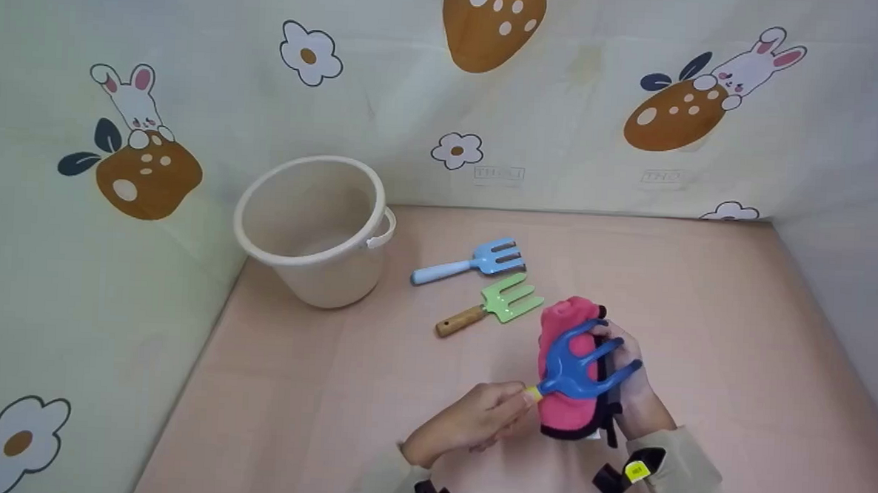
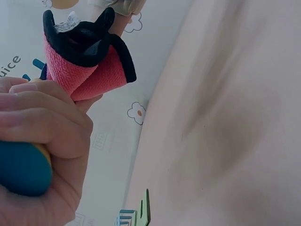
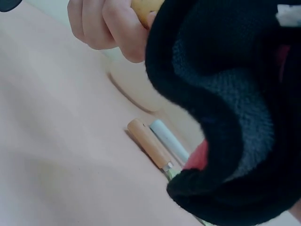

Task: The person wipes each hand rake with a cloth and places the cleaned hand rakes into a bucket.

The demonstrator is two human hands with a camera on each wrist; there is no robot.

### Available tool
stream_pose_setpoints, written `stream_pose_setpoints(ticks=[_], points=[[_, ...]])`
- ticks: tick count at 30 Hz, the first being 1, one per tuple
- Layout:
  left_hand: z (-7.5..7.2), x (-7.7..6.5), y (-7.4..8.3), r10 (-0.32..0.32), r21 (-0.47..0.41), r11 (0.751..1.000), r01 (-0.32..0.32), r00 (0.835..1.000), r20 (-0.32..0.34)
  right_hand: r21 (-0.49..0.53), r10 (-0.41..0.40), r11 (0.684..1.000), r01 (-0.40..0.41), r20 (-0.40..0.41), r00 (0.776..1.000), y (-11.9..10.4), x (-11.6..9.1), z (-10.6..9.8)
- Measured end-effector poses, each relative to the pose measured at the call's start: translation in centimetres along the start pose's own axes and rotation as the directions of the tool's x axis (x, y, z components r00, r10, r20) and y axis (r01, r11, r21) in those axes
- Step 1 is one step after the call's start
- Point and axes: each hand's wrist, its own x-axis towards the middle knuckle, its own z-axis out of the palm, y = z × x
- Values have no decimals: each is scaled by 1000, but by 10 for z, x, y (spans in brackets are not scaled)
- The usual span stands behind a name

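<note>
My left hand grips the handle of a blue three-pronged hand cultivator; the rounded teal handle end sticks out of the fist in the left wrist view. My right hand holds a folded pink fleecy cloth with black trim, the thumb side hidden behind it. The cultivator's curved prongs lie across the cloth in the head view, their tips over the right hand's fingers. In the right wrist view the cloth's dark inner side bulges open and fills much of the frame.
A cream bucket with a side handle stands at the back left by the wall. To its right lie a light blue hand fork and a green hand fork with a wooden handle. Printed sheeting forms the walls.
</note>
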Motion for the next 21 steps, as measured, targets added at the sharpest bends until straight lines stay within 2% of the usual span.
stream_pose_setpoints(ticks=[4,8,16,18,21], points=[[-1,-1,1,-15,1,1000,15,1000,12,33,35,999,-34,-30,999,-7,-1,5],[-2,-1,0,-20,-10,1000,20,999,29,129,102,986,-104,26,994,-15,-1,8],[-4,-3,-5,6,-6,1000,-6,998,59,238,127,956,-169,183,975,-20,0,-1],[-5,-3,-6,-1,-2,1000,2,998,55,213,133,963,-167,163,978,-22,-1,-2],[-5,-3,-5,-30,-1,1000,30,998,50,145,138,978,-149,81,987,-25,-2,0]])
